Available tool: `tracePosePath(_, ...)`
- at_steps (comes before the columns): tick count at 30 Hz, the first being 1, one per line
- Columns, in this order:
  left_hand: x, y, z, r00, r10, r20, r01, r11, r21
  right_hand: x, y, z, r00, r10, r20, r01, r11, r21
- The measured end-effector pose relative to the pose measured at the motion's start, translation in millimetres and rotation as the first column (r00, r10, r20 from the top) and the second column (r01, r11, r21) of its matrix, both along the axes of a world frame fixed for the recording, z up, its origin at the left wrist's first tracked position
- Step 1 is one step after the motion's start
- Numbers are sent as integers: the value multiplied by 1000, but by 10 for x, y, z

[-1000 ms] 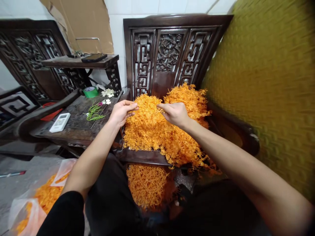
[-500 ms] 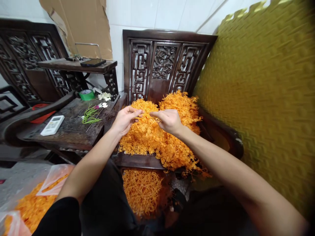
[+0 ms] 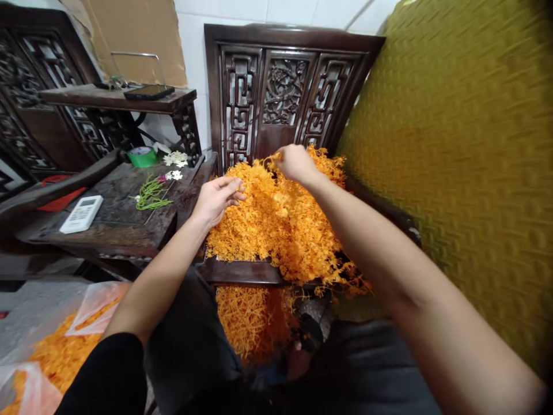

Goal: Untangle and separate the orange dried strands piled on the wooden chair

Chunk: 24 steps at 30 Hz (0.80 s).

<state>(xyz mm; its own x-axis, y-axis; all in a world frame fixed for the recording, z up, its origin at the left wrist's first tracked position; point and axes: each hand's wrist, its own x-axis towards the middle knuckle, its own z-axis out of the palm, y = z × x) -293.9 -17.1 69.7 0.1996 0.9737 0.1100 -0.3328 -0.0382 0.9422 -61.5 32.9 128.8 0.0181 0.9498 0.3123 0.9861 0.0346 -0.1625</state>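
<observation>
The orange flower pile [image 3: 246, 225] lies on the chair seat [image 3: 244, 273], likely for easy reach. Above its far side, the right hand [image 3: 298, 163] tightly pinches an orange sprig [image 3: 273, 159]; the left hand [image 3: 218, 200] pinches, seemingly, a small bit.

Orange heap [image 3: 254, 222] — partly behind right hand [image 3: 297, 163], plastic bag [image 3: 95, 306] — cropped

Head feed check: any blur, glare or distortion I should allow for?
Head view: right hand slightly soft, orange flowers smeared just below it; head view: glossy highlights on the chair's top rail; head view: wide-angle stretch toward the edges, with the yellow textured mat darkening at far right.
</observation>
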Motion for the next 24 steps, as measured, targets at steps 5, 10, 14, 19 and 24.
tracePosePath(5,-83,-60,-15,996,-27,-85,38,991,125,368,-322,201,972,-57,-227,92,985,143)
tracePosePath(10,27,-288,-431,764,-486,-425,489,865,-112,510,-926,-52,820,-56,-570,121,990,77)
tracePosePath(14,277,-734,-1091,486,-632,-604,629,732,-261,386,-1368,-405,800,-49,-598,35,999,-35)
tracePosePath(19,282,-990,-1196,116,-450,-886,633,721,-283,283,-1681,-639,717,-52,-695,-77,985,-153)
tracePosePath(24,264,-695,-775,451,-321,-833,603,797,19,255,-1729,-758,740,-12,-673,-233,933,-273)
